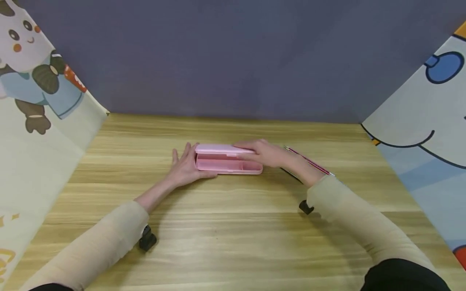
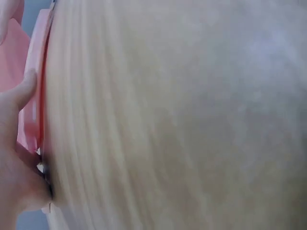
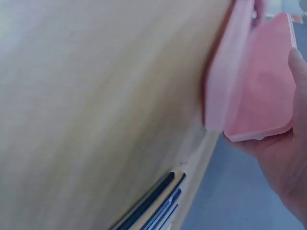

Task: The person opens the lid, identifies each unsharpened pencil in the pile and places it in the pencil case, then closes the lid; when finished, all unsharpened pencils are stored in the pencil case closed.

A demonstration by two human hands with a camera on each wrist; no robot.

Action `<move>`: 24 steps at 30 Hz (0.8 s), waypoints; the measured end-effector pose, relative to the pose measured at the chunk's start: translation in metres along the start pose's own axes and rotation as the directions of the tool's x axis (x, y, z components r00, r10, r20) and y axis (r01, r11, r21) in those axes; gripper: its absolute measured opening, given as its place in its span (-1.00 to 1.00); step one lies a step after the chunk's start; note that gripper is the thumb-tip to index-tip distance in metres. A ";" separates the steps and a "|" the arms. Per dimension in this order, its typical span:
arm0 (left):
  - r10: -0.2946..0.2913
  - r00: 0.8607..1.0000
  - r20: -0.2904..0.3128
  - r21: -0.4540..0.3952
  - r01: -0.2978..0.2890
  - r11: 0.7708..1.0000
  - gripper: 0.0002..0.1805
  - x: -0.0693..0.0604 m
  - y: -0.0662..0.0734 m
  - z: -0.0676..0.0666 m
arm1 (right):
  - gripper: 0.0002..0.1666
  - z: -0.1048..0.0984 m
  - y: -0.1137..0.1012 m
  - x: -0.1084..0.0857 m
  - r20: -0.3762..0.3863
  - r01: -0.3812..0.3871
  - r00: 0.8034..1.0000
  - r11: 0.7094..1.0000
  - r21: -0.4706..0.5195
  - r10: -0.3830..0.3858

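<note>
A pink pencil case (image 1: 218, 165) lies on the table, its hinged lid (image 1: 214, 148) raised along the far side. No contents show in the visible part of its tray. My left hand (image 1: 186, 167) holds the case's left end, fingers spread behind and thumb along the front. In the left wrist view that thumb lies on the case's rim (image 2: 36, 105). My right hand (image 1: 267, 153) grips the lid near its right end. The right wrist view shows its thumb over the lid's edge (image 3: 268, 81) and the other fingers behind, partly hidden.
Several slim pencils or pens (image 1: 320, 166) lie right of the case, partly under my right forearm; their ends (image 3: 148, 206) show in the right wrist view. A dark blue-grey panel (image 1: 233, 60) stands behind the wood-grain table (image 1: 225, 226). Cartoon-printed panels flank both sides.
</note>
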State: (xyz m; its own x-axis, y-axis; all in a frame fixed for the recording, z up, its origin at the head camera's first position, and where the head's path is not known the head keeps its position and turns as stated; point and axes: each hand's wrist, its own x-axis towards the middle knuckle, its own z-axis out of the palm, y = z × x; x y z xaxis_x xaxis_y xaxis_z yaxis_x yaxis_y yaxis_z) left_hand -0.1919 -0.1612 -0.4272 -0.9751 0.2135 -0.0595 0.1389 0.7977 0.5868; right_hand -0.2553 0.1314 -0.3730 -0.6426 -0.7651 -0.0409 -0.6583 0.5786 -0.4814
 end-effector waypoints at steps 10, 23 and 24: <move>0.018 0.999 0.031 -0.067 -0.015 0.998 0.26 0.001 -0.001 -0.006 | -0.58 -0.025 0.008 0.010 -0.143 -0.065 0.984 0.962 0.263 0.106; 0.045 0.997 0.060 -0.061 -0.041 0.997 0.10 0.004 0.000 -0.013 | -0.61 -0.034 0.028 0.032 -0.356 -0.197 0.900 0.964 0.179 0.250; 0.045 0.997 0.069 -0.059 -0.041 0.997 0.11 0.004 0.001 -0.014 | -0.60 -0.034 0.029 0.032 -0.363 -0.209 0.895 0.962 0.173 0.260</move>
State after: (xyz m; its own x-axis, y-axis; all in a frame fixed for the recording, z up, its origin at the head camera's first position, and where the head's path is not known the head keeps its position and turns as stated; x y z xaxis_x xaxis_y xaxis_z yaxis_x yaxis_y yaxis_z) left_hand -0.1985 -0.1677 -0.4154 -0.9536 0.2876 -0.0890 0.1681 0.7538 0.6352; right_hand -0.3085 0.1338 -0.3584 -0.8883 -0.4318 0.1562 -0.4313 0.6680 -0.6064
